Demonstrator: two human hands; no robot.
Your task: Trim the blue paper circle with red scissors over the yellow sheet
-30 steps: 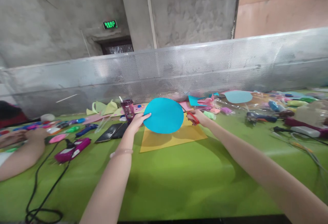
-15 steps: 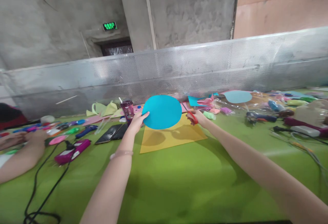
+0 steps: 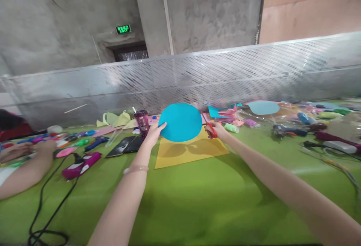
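Observation:
A rounded sheet of blue paper (image 3: 181, 123) is held up by its left edge in my left hand (image 3: 154, 133), thumb on the near face. My right hand (image 3: 218, 130) grips scissors (image 3: 211, 129) by their red handles. The dark blades rise along the right edge of the blue sheet; whether they touch it I cannot tell. Below both hands, a yellow sheet (image 3: 191, 152) lies flat on the green table (image 3: 180, 201) with shadows across it.
A lidded cup with a straw (image 3: 141, 122) and a dark phone-like item (image 3: 121, 147) stand left. A purple power strip (image 3: 81, 165) trails black cables. Glue guns (image 3: 290, 129), clay packs and paper scraps (image 3: 217, 111) lie behind. A co-worker's arm (image 3: 34, 167) rests far left.
The whole view has shifted slightly, so things appear a little further right. Both hands keep their hold on the blue paper and the scissors, with little visible movement.

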